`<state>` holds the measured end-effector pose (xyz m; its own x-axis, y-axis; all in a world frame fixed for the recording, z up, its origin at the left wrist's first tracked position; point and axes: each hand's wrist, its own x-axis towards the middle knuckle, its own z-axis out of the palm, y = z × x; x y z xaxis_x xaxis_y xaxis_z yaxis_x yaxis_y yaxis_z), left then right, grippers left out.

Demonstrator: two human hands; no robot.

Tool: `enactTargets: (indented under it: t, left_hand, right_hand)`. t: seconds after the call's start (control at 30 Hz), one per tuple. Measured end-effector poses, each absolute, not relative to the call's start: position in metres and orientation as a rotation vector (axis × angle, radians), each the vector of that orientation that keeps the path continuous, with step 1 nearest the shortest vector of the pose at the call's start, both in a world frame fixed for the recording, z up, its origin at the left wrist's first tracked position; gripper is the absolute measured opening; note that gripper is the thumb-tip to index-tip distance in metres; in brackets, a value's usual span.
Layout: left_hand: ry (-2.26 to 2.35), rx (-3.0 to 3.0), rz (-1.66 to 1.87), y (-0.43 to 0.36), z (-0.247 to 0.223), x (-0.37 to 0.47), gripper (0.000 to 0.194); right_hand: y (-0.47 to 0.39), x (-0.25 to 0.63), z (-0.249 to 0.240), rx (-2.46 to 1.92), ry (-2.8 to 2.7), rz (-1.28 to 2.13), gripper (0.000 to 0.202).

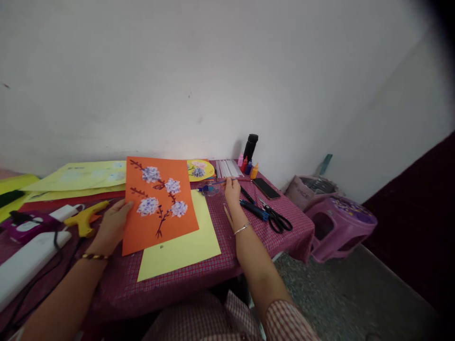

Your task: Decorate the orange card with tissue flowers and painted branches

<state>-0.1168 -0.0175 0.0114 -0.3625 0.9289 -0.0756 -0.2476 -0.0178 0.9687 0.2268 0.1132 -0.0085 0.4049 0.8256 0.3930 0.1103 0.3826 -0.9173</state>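
My left hand (115,220) grips the left edge of an orange sheet of paper (142,241), thumb on its face. The sheet is tilted up and carries a painted dark branch with white and purple blossom clusters. Under it lies a pale yellow sheet (177,260). My right hand (232,189) is closed round a thin paintbrush (245,179), its tip end pointing left above a small clear palette (209,189) with blue paint. Just below that hand lies a pointed wooden stick (228,213).
Scissors (277,220), a blue cutter (254,209), a phone (266,188), small paint bottles (249,166) and a black bottle (250,148) lie or stand right. A yellow glue gun (85,220), cables and a white power strip (31,265) sit left. A pink stool (341,227) stands beyond.
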Motion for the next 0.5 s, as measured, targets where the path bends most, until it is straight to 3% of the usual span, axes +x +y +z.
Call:
enactTargets:
  t: [0.5]
  left_hand:
    - [1.263,0.812,1.489,-0.012,0.001,-0.121,0.042]
  right_hand:
    - [0.119,0.207,-0.028,-1.142,-1.344,0.642,0.022]
